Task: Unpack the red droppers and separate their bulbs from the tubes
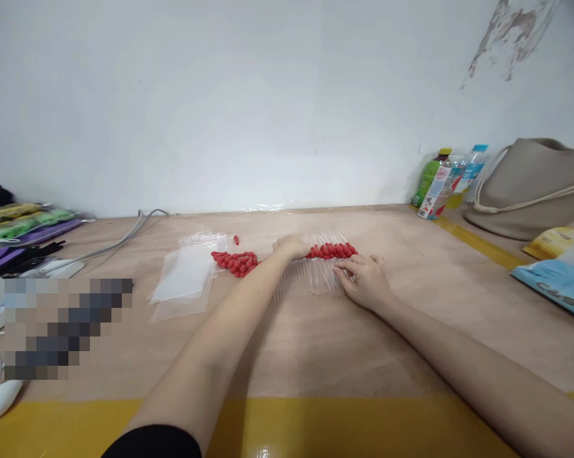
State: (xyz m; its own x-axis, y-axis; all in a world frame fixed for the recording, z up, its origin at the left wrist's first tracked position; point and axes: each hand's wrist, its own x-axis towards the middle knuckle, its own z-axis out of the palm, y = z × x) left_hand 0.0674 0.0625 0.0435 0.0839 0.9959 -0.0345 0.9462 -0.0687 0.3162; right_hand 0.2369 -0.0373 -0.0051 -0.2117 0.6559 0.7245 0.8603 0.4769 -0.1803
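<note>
A row of small red rounded pieces (333,250) lies across a band of thin clear sticks (306,277) on the table. At the row's left part is my left hand (291,247), its fingers curled and mostly turned from view; whatever they hold is hidden. My right hand (363,278) rests at the row's right end, thumb and fingers apart, the fingertips by the sticks and the nearest red pieces. Left of my left forearm sits a loose pile of red pieces (235,263). One single red piece (236,240) lies behind that pile.
Clear plastic bags (184,277) lie left of the pile. Grey cables (125,236) and packets of coloured items (29,222) occupy the far left. Drink bottles (430,181), a grey bag (535,187) and a blue packet (554,286) stand or lie on the right. A wall closes the back.
</note>
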